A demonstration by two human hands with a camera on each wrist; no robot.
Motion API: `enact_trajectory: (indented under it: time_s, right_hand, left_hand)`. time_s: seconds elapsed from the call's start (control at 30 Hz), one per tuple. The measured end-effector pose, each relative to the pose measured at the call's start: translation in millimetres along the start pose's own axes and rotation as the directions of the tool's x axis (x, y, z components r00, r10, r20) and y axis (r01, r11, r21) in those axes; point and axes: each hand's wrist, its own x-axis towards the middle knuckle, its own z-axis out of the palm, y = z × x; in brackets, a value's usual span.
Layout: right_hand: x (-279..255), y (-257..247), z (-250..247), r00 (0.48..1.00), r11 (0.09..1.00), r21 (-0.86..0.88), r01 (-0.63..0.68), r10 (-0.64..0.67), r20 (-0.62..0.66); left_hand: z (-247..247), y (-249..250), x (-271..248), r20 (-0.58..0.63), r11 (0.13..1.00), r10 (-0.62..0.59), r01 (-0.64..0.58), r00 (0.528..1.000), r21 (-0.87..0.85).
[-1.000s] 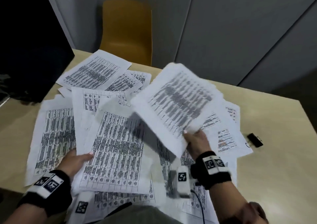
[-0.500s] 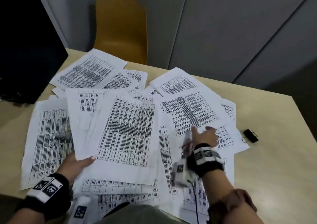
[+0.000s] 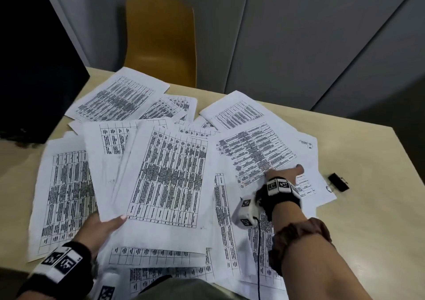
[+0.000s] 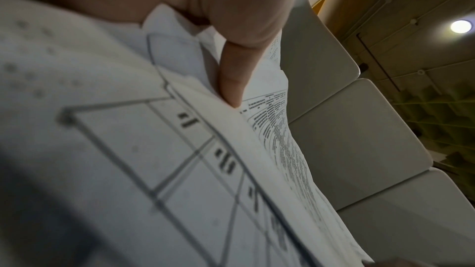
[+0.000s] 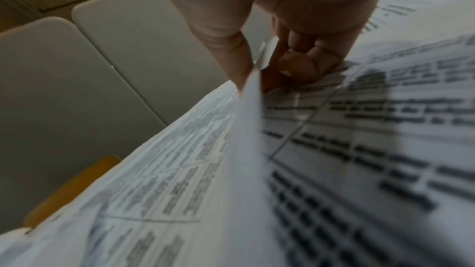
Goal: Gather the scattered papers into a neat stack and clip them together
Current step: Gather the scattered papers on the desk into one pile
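Note:
Several printed sheets lie scattered and overlapping on the beige table (image 3: 372, 219). My left hand (image 3: 103, 227) grips the near corner of a small gathered stack (image 3: 167, 173), thumb on top; in the left wrist view the thumb (image 4: 231, 80) presses on the stack's edge (image 4: 226, 127). My right hand (image 3: 284, 173) reaches to the right and pinches the near edge of a sheet (image 3: 255, 152); the right wrist view shows thumb and fingers (image 5: 239, 64) closed on that lifted edge (image 5: 246, 121). A black binder clip (image 3: 338, 182) lies on the table right of the papers.
A yellow chair (image 3: 161, 42) stands behind the table's far edge. A dark screen (image 3: 34, 58) sits at the back left. Grey wall panels rise behind. Bare tabletop (image 3: 379, 242) lies to the right beyond the clip.
My right hand laid the sheet it was carrying onto the stack held by my left hand, then reached right and pinched another sheet. The left hand stayed put.

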Motion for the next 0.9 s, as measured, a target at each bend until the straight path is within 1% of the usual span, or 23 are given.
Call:
enact_trajectory:
  time_s: [0.03,0.07,0.1,0.13,0.17,0.2,0.23,0.27,0.3,0.33,0.37,0.4,0.43,0.47,0.5,0.57,0.6,0.67,0.77,0.83,0.9]
  right_hand:
    - [2.1,1.1,-3.4,0.999,1.0,-0.024,0.012,-0.013,-0.036]
    - [12.1,6.8,-7.2,0.994,0.997,-0.065,0.035,-0.042,-0.097]
    - [18.0,12.2,-11.5,0.988,0.985,-0.16,0.067,-0.088,-0.13]
    - [22.1,18.5,-16.7,0.984,0.966,-0.244,0.085,-0.12,-0.135]
    - [28.1,25.2,-21.9,0.984,0.947,-0.31,0.085,-0.129,-0.125]
    - [26.9,28.9,-26.5,0.986,0.921,-0.38,0.088,-0.135,-0.098]
    - [26.2,31.1,-32.2,0.985,0.893,-0.439,0.095,-0.148,-0.088]
    - [26.8,35.8,-34.8,0.983,0.853,-0.512,0.105,-0.166,-0.075]
    - [29.3,40.4,-37.2,0.981,0.82,-0.563,0.103,-0.178,-0.079]
    - [29.2,43.4,-39.6,0.976,0.808,-0.582,0.085,-0.186,-0.116]
    - [27.7,44.9,-40.8,0.97,0.814,-0.579,0.052,-0.179,-0.165]
    - [29.0,48.4,-43.2,0.96,0.839,-0.543,0.023,-0.17,-0.221]
    - [28.7,48.5,-45.5,0.954,0.865,-0.501,-0.008,-0.144,-0.264]
    - [30.1,48.0,-48.2,0.949,0.887,-0.461,-0.033,-0.117,-0.293]
    - [33.6,48.6,-51.2,0.946,0.908,-0.415,-0.053,-0.087,-0.313]
    - [39.5,46.4,-56.7,0.947,0.927,-0.371,-0.047,-0.076,-0.311]
    - [43.0,44.4,-58.8,0.947,0.93,-0.368,-0.025,-0.096,-0.307]
    - [47.3,41.8,-62.5,0.948,0.947,-0.321,-0.003,-0.1,-0.303]
    - [46.6,39.1,-65.0,0.944,0.981,-0.186,-0.05,-0.015,-0.331]
    - [45.5,40.3,-64.8,0.942,0.993,-0.111,-0.035,-0.005,-0.337]
    - [45.7,44.1,-60.4,0.96,0.999,-0.052,0.017,-0.031,-0.278]
  left_hand:
    - [-0.3,-1.6,0.2,0.018,1.0,-0.006,0.006,1.0,-0.004]
    - [-7.9,-13.8,12.1,-0.016,1.0,-0.017,0.017,1.0,-0.01]
    - [-12.5,-22.1,21.2,0.0,0.999,-0.018,0.018,1.0,-0.036]
    - [-14.4,-23.3,23.8,-0.006,0.998,-0.035,0.034,0.999,-0.055]
    - [-8.5,-11.9,13.5,0.018,0.996,-0.032,0.033,0.999,-0.081]
    - [-4.9,-3.2,6.4,-0.001,0.996,-0.031,0.031,1.0,-0.081]
    - [0.3,4.2,0.5,0.03,0.995,0.0,0.003,1.0,-0.097]
    - [1.4,6.8,-1.5,0.029,0.996,0.01,-0.007,1.0,-0.09]
    - [2.8,9.1,-3.1,0.046,0.995,0.019,-0.014,0.999,-0.095]
    - [4.5,11.2,-5.0,0.023,0.998,0.01,-0.009,1.0,-0.059]
    - [7.0,14.9,-8.9,0.024,0.998,0.009,-0.008,1.0,-0.063]
    - [7.1,15.1,-7.1,-0.001,0.998,0.012,-0.012,1.0,-0.057]
    - [9.0,17.8,-9.6,0.008,0.998,0.008,-0.008,1.0,-0.059]
    - [8.9,18.2,-11.3,-0.008,1.0,0.009,-0.009,1.0,-0.026]
    - [10.4,21.6,-15.2,0.012,0.999,0.01,-0.009,1.0,-0.03]
    - [13.3,25.4,-21.4,0.03,1.0,0.024,-0.024,0.999,-0.004]
    - [13.9,26.9,-22.1,0.017,0.999,0.034,-0.035,0.999,0.022]
    - [17.2,31.9,-28.5,0.013,0.999,0.044,-0.044,0.999,-0.001]
    - [21.7,37.4,-37.9,-0.01,0.998,0.062,-0.062,0.998,-0.012]
    - [21.8,35.9,-37.7,-0.009,0.998,0.063,-0.063,0.998,-0.023]
    - [20.0,31.8,-32.7,0.009,0.998,0.045,-0.045,0.999,-0.038]
